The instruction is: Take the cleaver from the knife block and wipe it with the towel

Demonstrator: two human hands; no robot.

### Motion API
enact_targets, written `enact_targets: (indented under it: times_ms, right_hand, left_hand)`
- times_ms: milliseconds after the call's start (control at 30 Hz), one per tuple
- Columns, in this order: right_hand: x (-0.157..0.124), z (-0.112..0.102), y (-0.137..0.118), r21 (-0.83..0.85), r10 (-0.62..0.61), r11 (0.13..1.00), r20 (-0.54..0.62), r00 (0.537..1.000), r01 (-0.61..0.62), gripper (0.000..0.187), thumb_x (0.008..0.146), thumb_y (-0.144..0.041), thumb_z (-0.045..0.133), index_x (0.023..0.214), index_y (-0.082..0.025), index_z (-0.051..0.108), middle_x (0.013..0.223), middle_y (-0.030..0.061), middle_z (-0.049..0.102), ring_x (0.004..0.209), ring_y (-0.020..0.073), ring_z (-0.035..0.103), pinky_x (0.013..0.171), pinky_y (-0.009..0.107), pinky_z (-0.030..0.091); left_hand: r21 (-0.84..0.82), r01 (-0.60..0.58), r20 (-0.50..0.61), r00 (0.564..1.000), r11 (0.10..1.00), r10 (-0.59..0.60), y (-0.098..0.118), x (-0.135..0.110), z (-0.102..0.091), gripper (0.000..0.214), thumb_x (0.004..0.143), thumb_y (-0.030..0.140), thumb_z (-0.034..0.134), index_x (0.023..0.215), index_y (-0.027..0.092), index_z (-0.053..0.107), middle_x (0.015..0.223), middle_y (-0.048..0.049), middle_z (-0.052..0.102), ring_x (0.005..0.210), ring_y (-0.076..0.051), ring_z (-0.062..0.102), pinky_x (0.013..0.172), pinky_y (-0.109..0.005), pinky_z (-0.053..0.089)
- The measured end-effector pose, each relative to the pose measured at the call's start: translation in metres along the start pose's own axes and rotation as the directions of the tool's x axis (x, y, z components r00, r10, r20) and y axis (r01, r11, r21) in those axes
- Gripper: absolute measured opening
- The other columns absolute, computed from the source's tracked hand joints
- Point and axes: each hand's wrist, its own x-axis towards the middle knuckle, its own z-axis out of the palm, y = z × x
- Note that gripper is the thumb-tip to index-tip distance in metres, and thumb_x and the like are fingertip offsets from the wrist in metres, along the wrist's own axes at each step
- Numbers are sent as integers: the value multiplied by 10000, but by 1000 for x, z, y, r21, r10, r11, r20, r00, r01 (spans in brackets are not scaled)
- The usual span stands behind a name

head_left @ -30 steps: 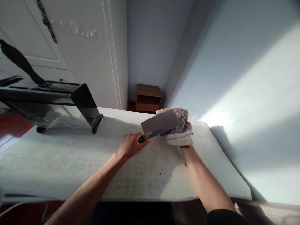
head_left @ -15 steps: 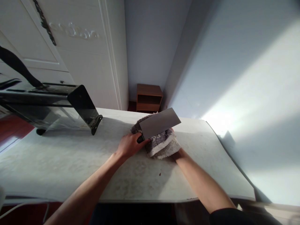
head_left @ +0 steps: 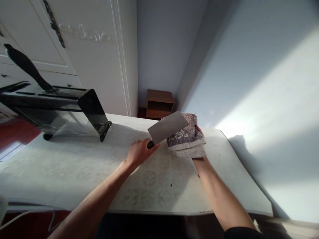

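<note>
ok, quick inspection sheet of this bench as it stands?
Surface: white table, a few dark specks near the forearms.
Job's things: cleaver, blade raised off the table; folded grey towel behind the blade, contact unclear.
Clutter: black knife rack far left, one black handle sticking up.
Grippers: left hand closed on the cleaver's handle; right hand grips the towel, mostly hidden.
Cables: thin white cable under the table's left edge.
Surroundings: white cabinet door, brown bedside cabinet, sunlit wall.
</note>
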Motion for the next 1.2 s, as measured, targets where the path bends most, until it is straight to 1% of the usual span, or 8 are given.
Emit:
enact_targets:
  times_ms: [200, 367, 467, 567, 667, 900, 1033, 1200]
  right_hand:
    - [-11, -10, -34, 272, -83, 955, -143, 986, 120, 412, 857, -442, 347, 1019, -178, 619, 972, 75, 656, 1008, 224, 607, 964, 427, 429]
    - [-36, 12, -35, -27, -273, 958, -405, 873, 287, 317, 857, -394, 485, 1033, -153, 592, 959, 67, 628, 949, 218, 604, 878, 391, 482]
    - [-50, 22, -26, -400, -501, 814, -120, 857, 420, 329, 890, -348, 469, 1117, -142, 587, 1018, 110, 645, 995, 252, 610, 901, 431, 481]
    - [-56, 29, -21, -577, -641, 471, 297, 708, 668, 428, 885, -241, 469, 1298, -133, 506, 1302, 147, 554, 1266, 285, 477, 1075, 504, 350]
    - [-58, 37, -18, -585, -632, 253, 503, 590, 771, 460, 866, -176, 495, 1324, -123, 488, 1381, 129, 494, 1351, 268, 384, 1136, 513, 273]
    - [-70, 63, -12, -535, -540, 113, 675, 504, 837, 414, 879, -192, 502, 1284, -128, 553, 1348, 93, 530, 1360, 244, 372, 1155, 493, 269]
    - [-81, 76, -13, -557, -479, 86, 704, 524, 826, 398, 900, -204, 482, 1279, -111, 562, 1374, 98, 504, 1370, 252, 353, 1166, 476, 253]
    - [-69, 69, -13, -633, -491, 79, 648, 582, 770, 440, 903, -220, 482, 1328, -117, 524, 1408, 106, 464, 1378, 256, 339, 1165, 491, 228]
  left_hand:
    - [69, 70, -31, 997, 995, -68, 1, -2, 2, 537, 881, 671, 346, 870, 201, 605, 794, -78, 667, 752, -254, 642, 585, -277, 340]
    - [123, 55, -10, 998, 991, -55, 5, -4, 1, 513, 884, 662, 349, 900, 222, 611, 817, -75, 686, 779, -288, 660, 629, -315, 406]
    - [142, 33, 10, 999, 989, -35, 7, -5, 2, 494, 885, 652, 357, 889, 230, 614, 817, -69, 694, 784, -310, 666, 631, -338, 425]
    - [161, 19, 7, 1000, 987, -20, 6, -6, 3, 500, 890, 648, 348, 891, 225, 616, 822, -80, 699, 780, -331, 670, 620, -354, 438]
    - [188, 0, -3, 1000, 982, 0, 5, -8, 4, 496, 899, 632, 347, 899, 215, 616, 823, -94, 701, 781, -346, 671, 615, -368, 452]
    - [229, -57, 38, 998, 972, 50, 8, -11, 2, 379, 935, 470, 367, 965, 186, 616, 889, -111, 701, 816, -345, 669, 657, -398, 477]
    - [235, -94, 101, 992, 967, 72, 10, -12, 1, 336, 936, 377, 364, 961, 169, 625, 890, -127, 698, 829, -331, 671, 672, -387, 474]
    - [232, -101, 64, 994, 968, 88, 10, -13, 4, 374, 937, 465, 369, 970, 187, 617, 889, -101, 697, 814, -327, 670, 645, -381, 467]
